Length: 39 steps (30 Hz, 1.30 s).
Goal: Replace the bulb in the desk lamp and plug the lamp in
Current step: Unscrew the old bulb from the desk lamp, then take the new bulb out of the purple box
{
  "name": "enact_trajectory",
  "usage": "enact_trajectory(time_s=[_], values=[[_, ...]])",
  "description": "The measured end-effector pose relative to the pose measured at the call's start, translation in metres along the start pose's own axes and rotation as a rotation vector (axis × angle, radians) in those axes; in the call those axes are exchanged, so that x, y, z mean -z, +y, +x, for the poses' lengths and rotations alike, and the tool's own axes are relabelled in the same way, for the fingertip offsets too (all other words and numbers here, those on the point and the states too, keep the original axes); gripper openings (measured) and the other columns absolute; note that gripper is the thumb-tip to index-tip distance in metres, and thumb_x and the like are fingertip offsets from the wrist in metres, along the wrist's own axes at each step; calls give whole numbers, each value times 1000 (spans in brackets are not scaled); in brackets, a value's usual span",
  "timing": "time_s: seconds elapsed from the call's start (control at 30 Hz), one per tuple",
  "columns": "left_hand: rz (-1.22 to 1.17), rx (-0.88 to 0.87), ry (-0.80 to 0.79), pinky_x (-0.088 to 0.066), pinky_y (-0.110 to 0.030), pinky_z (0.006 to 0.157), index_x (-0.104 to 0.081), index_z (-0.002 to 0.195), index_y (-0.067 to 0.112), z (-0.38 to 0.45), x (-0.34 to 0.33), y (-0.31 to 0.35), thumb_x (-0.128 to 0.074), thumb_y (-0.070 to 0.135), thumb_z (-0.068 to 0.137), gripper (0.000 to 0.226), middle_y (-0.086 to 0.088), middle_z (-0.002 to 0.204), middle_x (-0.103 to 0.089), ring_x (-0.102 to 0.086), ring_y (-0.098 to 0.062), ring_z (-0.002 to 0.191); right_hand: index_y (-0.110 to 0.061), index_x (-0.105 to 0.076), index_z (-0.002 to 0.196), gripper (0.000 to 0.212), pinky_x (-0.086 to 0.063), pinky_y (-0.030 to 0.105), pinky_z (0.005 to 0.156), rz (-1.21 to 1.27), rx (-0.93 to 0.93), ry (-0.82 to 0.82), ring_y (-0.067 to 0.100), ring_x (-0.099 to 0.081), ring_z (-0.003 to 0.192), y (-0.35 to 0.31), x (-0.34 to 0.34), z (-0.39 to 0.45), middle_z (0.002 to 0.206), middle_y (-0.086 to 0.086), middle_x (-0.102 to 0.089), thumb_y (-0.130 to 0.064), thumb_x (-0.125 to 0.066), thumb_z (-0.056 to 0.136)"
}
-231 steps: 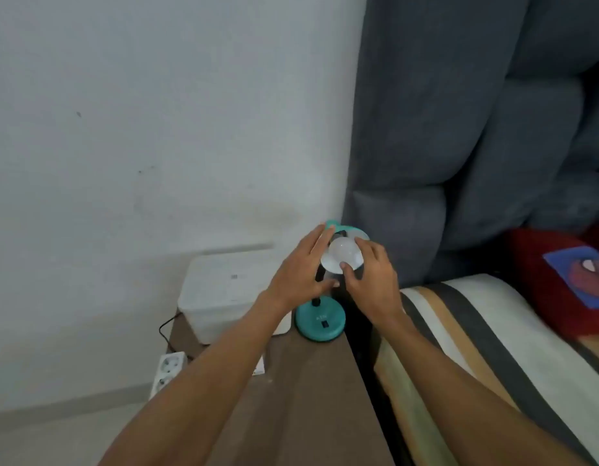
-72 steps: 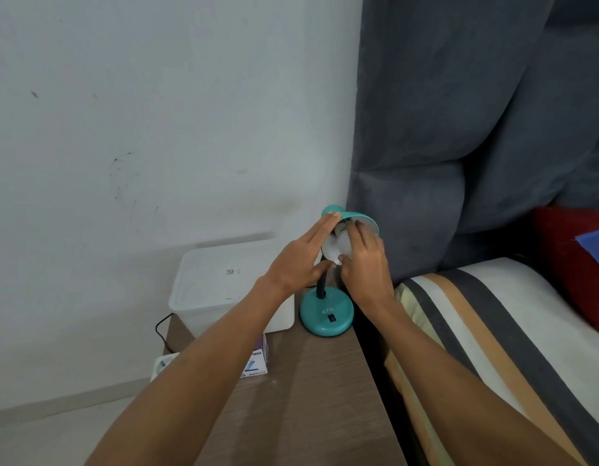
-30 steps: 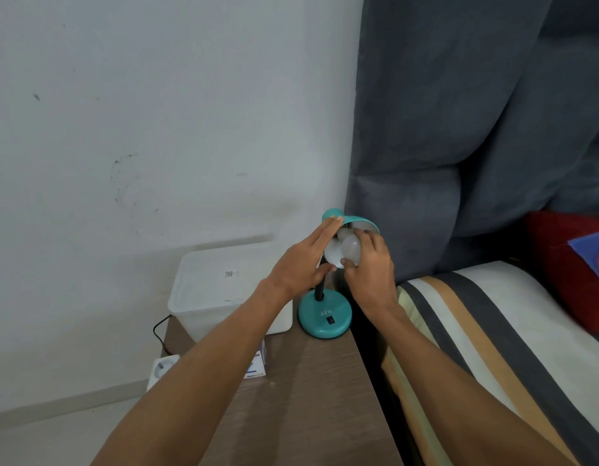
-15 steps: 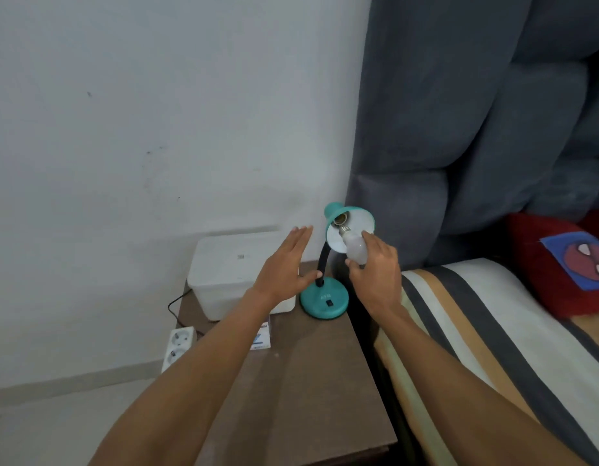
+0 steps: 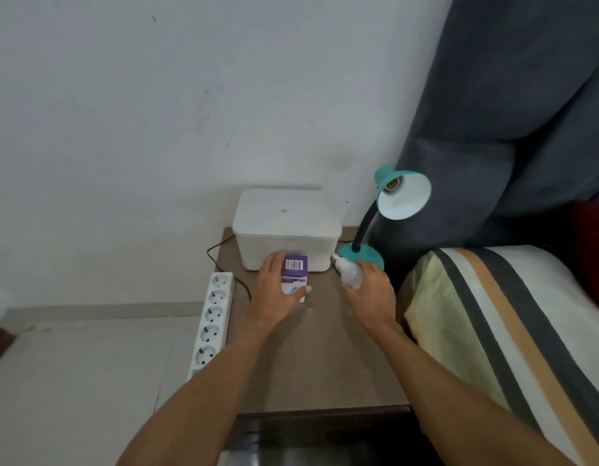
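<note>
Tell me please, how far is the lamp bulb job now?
Done: the old bulb is out, held in the right hand, and the socket of the lamp is bare. In hand: the left hand grips the purple bulb box. Left: unbox a new bulb, screw it in, plug into the power strip.

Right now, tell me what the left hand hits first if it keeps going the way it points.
Probably the white storage box: the left hand, gripping the purple carton, points straight at its front wall.
</note>
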<state>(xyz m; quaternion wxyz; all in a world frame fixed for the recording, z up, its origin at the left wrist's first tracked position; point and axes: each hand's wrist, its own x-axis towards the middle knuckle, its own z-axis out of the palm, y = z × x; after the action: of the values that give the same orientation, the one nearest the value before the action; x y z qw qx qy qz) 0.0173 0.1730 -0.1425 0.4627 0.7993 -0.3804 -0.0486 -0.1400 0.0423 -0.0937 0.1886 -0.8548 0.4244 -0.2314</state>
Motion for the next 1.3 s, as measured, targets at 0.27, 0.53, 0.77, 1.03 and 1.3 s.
enact_trajectory(time_s=[0.27, 0.53, 0.77, 1.03, 1.3], values=[[-99, 62, -58, -37, -29, 116, -39, 155, 11, 13, -20, -23, -97, 28, 67, 106, -9, 152, -47, -46, -21, 139, -24, -61, 120, 36, -53, 39, 91, 14, -158, -149, 19, -62, 104, 17, -41, -1, 117, 1, -66, -43, -63, 89], [-114, 41, -47, -41, -22, 109, -40, 154, 13, 12, -28, -27, -94, 29, 71, 100, -8, 147, -49, -49, -17, 133, -17, -60, 125, 41, -52, 36, 88, -53, -155, -232, 22, -61, 105, 23, -54, 5, 120, 6, -64, -26, -69, 86], [-118, 41, -53, -32, 3, 99, -41, 153, 12, 9, -27, -31, -95, 30, 71, 100, -8, 144, -50, -50, -16, 130, -14, -58, 130, 50, -48, 35, 94, -49, -82, -207, 22, -57, 113, 21, -46, 7, 126, 8, -63, -27, -73, 84], [-103, 28, -22, -45, -26, 103, -38, 154, 11, 8, -26, -32, -95, 34, 70, 105, -8, 144, -52, -53, -18, 130, -14, -64, 128, 41, -48, 34, 93, 30, 411, -208, 20, -58, 117, -35, -30, 42, 123, 3, -68, -26, -71, 89], [-91, 28, -41, -51, -31, 104, -35, 157, 9, 9, -30, -42, -92, 26, 74, 102, -12, 142, -56, -58, -22, 125, -15, -70, 116, 28, -56, 35, 74, -161, 639, -404, 21, -66, 93, -44, -43, 55, 107, 2, -72, -26, -67, 91]])
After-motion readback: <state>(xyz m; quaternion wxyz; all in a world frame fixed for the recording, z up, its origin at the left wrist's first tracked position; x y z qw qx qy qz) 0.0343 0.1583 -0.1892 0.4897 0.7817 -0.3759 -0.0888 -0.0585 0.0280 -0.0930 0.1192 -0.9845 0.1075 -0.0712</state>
